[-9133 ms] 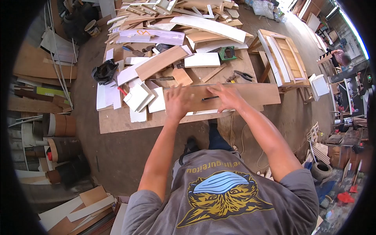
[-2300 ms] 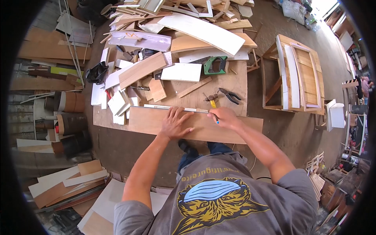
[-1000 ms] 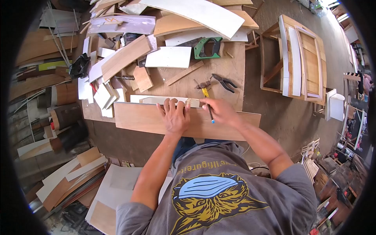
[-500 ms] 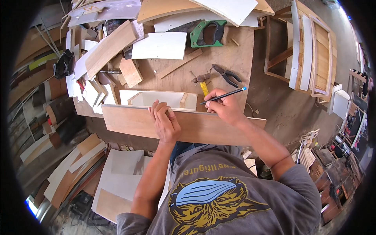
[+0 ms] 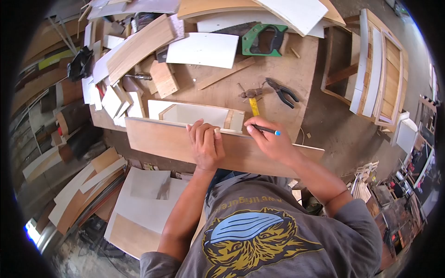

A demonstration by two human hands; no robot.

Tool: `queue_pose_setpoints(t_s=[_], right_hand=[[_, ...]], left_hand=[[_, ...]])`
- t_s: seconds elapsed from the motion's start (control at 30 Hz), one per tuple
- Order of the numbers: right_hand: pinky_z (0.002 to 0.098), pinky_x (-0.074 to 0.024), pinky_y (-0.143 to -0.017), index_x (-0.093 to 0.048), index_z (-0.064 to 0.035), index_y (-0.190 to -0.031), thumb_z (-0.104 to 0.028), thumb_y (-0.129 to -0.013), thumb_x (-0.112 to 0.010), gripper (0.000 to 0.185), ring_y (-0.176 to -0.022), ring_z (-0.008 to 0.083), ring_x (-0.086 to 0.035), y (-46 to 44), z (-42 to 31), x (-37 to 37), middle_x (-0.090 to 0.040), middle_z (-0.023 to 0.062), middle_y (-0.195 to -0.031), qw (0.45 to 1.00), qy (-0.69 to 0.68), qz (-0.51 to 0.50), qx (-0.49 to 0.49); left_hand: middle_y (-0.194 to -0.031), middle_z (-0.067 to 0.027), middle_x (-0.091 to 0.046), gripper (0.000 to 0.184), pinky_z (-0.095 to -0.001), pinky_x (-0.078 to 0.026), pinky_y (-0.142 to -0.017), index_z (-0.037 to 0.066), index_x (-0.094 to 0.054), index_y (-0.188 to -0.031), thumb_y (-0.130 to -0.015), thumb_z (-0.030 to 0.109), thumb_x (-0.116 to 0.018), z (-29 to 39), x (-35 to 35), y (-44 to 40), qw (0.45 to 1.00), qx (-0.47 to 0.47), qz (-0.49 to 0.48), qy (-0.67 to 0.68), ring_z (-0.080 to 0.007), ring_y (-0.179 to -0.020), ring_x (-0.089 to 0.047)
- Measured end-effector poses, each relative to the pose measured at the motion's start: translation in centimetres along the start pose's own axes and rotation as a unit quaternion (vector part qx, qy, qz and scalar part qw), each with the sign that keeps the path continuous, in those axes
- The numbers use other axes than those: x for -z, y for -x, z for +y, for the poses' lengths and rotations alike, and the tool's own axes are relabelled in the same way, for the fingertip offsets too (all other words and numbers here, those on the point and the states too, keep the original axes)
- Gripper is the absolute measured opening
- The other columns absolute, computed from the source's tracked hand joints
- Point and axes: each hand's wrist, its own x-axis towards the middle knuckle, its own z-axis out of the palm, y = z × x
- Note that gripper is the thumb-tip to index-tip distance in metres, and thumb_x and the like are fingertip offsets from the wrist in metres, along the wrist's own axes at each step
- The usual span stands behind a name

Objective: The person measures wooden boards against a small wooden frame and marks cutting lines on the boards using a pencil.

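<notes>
A long brown board [image 5: 162,142] stands on edge at the front of the worktable, its broad face toward me. Behind it lies a white piece [image 5: 197,115] with small wooden blocks on it. My left hand [image 5: 206,144] grips the board's top edge near its middle, fingers curled over. In my right hand [image 5: 268,139] is a black pencil [image 5: 264,128] with a blue end, pinched close to the board's top edge. Just beyond that hand lie a hammer [image 5: 253,98] with a yellow handle and black pliers [image 5: 282,92].
A green-handled saw [image 5: 264,40], a white panel [image 5: 202,49] and a thin wooden strip [image 5: 226,73] lie on the worktable [image 5: 296,69]. Offcuts are heaped at the left and back. A wooden frame [image 5: 380,74] stands to the right. More boards [image 5: 139,217] are on the floor at lower left.
The board has gone from lying flatter to standing on edge, showing the blocks behind it. The pencil's blue end has swung down toward me since half a second ago. The view has shifted.
</notes>
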Motion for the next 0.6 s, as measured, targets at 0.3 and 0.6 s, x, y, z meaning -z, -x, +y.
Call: queue_pose_setpoints(t_s=[0.3,0.6], right_hand=[[0.0443,-0.0534,-0.067,-0.067,-0.0106,-0.098,-0.030,-0.098,-0.068,0.019,-0.080,0.0323,-0.068,1.6,-0.5,-1.5,-0.068,0.0091,-0.085,0.945,0.304,0.018,0.118],[0.0467,-0.0528,-0.064,-0.070,-0.0145,-0.107,-0.029,-0.098,-0.066,0.017,-0.071,0.0347,-0.069,5.2,0.3,-1.0,-0.069,0.0093,-0.086,0.901,0.409,0.121,0.077]], left_hand=[[-0.109,-0.0128,-0.062,0.009,-0.0620,-0.027,-0.118,0.004,-0.063,-0.101,-0.097,0.012,-0.062,0.0,-0.1,-0.1,0.999,-0.002,0.025,0.026,-0.0382,-0.123,-0.056],[-0.136,-0.0214,-0.053,0.041,-0.0612,-0.028,-0.117,0.006,-0.061,-0.127,-0.094,0.027,-0.072,-4.7,3.2,0.4,0.996,0.012,0.093,-0.004,-0.0440,-0.136,-0.044]])
